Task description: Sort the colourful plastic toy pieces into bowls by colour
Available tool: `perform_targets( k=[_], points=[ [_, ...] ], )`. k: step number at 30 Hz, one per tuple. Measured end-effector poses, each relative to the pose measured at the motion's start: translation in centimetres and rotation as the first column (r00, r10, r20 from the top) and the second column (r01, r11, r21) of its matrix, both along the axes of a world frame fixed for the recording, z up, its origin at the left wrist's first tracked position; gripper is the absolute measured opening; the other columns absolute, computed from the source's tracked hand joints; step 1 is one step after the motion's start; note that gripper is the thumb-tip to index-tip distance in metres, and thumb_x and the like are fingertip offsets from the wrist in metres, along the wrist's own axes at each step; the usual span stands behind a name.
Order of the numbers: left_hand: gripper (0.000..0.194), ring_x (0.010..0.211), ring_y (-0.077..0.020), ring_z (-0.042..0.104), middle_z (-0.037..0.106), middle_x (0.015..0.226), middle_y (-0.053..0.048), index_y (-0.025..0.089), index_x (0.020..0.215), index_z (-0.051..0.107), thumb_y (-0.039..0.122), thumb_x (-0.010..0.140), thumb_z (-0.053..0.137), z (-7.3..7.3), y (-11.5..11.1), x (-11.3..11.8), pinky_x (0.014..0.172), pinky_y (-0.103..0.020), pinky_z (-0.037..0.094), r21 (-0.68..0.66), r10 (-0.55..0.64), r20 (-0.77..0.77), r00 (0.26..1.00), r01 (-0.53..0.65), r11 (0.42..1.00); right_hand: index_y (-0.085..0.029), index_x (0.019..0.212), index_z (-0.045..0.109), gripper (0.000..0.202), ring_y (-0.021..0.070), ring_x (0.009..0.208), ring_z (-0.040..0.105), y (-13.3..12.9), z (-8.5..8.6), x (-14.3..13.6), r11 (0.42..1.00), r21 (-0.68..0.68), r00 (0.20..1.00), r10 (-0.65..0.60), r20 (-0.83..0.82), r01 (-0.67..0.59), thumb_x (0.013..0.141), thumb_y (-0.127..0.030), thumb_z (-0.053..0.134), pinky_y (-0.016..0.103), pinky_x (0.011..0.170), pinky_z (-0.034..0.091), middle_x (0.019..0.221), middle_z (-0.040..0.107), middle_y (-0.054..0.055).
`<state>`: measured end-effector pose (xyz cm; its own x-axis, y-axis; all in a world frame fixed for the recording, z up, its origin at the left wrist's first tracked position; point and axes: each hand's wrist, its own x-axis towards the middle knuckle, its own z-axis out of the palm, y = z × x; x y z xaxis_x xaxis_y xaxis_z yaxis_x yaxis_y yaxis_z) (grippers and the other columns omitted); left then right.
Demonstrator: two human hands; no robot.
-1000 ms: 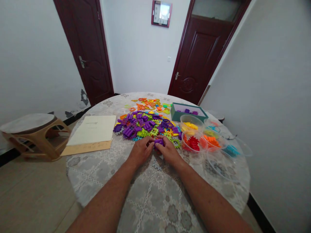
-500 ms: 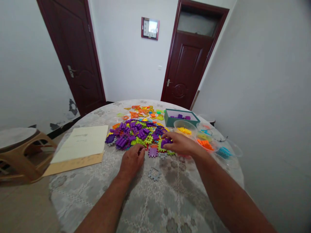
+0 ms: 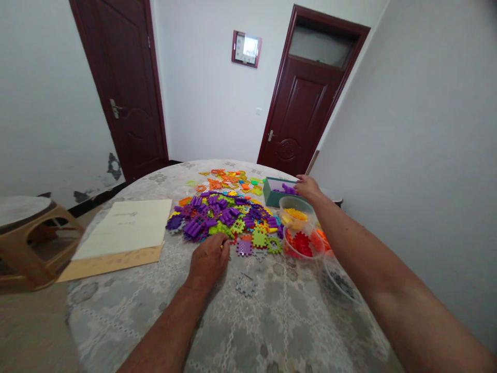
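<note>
My right hand is over the right end of the dark green box, its fingers apart and holding nothing that I can see. Purple pieces lie in the box just beside its fingertips. On the tablecloth, at the near edge of a heap of purple building pieces, rests my left hand with its fingers curled; whatever is in them is hidden. Right of it lie a lilac square piece, a lime green square piece and a grey square frame piece.
Clear tubs stand at the right, among them one with yellow pieces, one with red pieces and one with grey pieces. Orange pieces spread behind the heap. Pale paper sheets lie at the left, near a stool.
My right hand has moved from the front of the heap, where it held a purple piece, right and away to the green box. My left hand stays nearly in place.
</note>
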<state>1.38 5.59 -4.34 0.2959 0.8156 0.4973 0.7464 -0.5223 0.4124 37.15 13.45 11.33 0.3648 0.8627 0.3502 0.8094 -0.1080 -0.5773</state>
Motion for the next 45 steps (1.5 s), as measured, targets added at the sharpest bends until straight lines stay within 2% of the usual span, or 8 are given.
perform_targets(
  k=[8, 13, 23, 27, 33, 37, 41, 45],
  points=[
    [0.019, 0.089, -0.0214, 0.07, 0.075, 0.093, -0.006, 0.023, 0.095, 0.066, 0.026, 0.099, 0.048, 0.3, -0.3, 0.3, 0.082, -0.031, 0.049, -0.049, 0.049, -0.033, 0.998, -0.05, 0.998, -0.016, 0.12, 0.074, 0.036, 0.0193, 0.091, 0.073, -2.8, -1.3, -4.8, 0.976, -0.128, 0.979, 0.188, 0.073, -0.178, 0.087, -0.014, 0.06, 0.031, 0.086, 0.056, 0.107, 0.078, 0.01],
    [0.018, 0.091, -0.0219, 0.069, 0.075, 0.094, -0.007, 0.022, 0.095, 0.067, 0.026, 0.099, 0.049, 0.3, -0.1, 0.2, 0.082, -0.031, 0.048, -0.049, 0.057, -0.01, 0.998, -0.057, 0.997, -0.024, 0.117, 0.076, 0.032, 0.0235, 0.109, 0.07, -8.0, -4.0, -11.4, 0.801, -0.387, 0.78, 0.57, 0.257, -0.457, 0.089, -0.017, 0.065, 0.033, 0.098, 0.051, 0.12, 0.077, 0.006],
    [0.019, 0.091, -0.0214, 0.069, 0.074, 0.095, -0.007, 0.023, 0.098, 0.066, 0.028, 0.101, 0.048, 0.0, -0.1, 0.3, 0.082, -0.031, 0.047, -0.072, 0.111, -0.023, 0.994, -0.112, 0.991, -0.018, 0.143, 0.058, 0.052, 0.027, 0.125, 0.062, -11.4, -11.1, -17.4, 0.802, -0.448, 0.772, 0.554, 0.312, -0.395, 0.091, -0.019, 0.061, 0.034, 0.103, 0.046, 0.138, 0.063, 0.016],
    [0.016, 0.092, -0.022, 0.069, 0.074, 0.094, -0.007, 0.023, 0.096, 0.065, 0.027, 0.1, 0.05, 0.0, 0.0, 0.3, 0.082, -0.031, 0.047, -0.072, 0.099, -0.03, 0.995, -0.101, 0.992, -0.018, 0.129, 0.067, 0.039, 0.0248, 0.114, 0.065, -11.9, -10.1, -17.1, 0.809, -0.423, 0.783, 0.549, 0.292, -0.409, 0.09, -0.017, 0.06, 0.031, 0.094, 0.047, 0.127, 0.068, 0.014],
    [0.017, 0.09, -0.0224, 0.068, 0.073, 0.092, -0.007, 0.023, 0.095, 0.065, 0.027, 0.1, 0.05, -0.2, 0.1, 0.0, 0.08, -0.031, 0.045, -0.032, 0.128, -0.051, 0.99, -0.13, 0.991, -0.021, 0.096, 0.077, 0.017, 0.0174, 0.084, 0.068, -11.1, -6.3, -13.9, 0.65, -0.459, 0.701, 0.709, 0.079, -0.606, 0.091, -0.019, 0.06, 0.025, 0.071, 0.045, 0.093, 0.077, 0.003],
    [0.018, 0.091, -0.0225, 0.068, 0.074, 0.092, -0.007, 0.023, 0.096, 0.066, 0.027, 0.1, 0.049, -0.3, 0.2, 0.0, 0.08, -0.031, 0.045, -0.033, 0.156, -0.052, 0.986, -0.158, 0.987, -0.02, 0.097, 0.079, 0.019, 0.0158, 0.072, 0.066, -7.4, -2.7, -9.1, 0.779, -0.393, 0.814, 0.569, 0.114, -0.489, 0.09, -0.02, 0.061, 0.025, 0.067, 0.045, 0.084, 0.076, 0.003],
    [0.018, 0.092, -0.0224, 0.069, 0.074, 0.093, -0.006, 0.023, 0.098, 0.066, 0.028, 0.1, 0.049, -0.4, 0.3, 0.0, 0.079, -0.031, 0.045, -0.042, 0.179, -0.064, 0.982, -0.182, 0.982, -0.013, 0.114, 0.076, 0.031, 0.0202, 0.079, 0.068, -3.2, 0.0, -3.8, 0.99, -0.065, 0.963, 0.134, 0.235, -0.122, 0.093, -0.021, 0.055, 0.031, 0.075, 0.051, 0.095, 0.078, 0.01],
    [0.019, 0.093, -0.0228, 0.069, 0.075, 0.094, -0.007, 0.023, 0.098, 0.067, 0.029, 0.1, 0.049, -0.5, 0.4, 0.2, 0.08, -0.031, 0.045, -0.042, 0.182, -0.065, 0.981, -0.185, 0.982, -0.008, 0.133, 0.068, 0.045, 0.0291, 0.113, 0.066, -3.3, 0.3, -2.7, 0.983, 0.183, 0.936, -0.057, 0.348, -0.008, 0.092, -0.017, 0.054, 0.042, 0.101, 0.049, 0.127, 0.072, 0.02]
  ],
)
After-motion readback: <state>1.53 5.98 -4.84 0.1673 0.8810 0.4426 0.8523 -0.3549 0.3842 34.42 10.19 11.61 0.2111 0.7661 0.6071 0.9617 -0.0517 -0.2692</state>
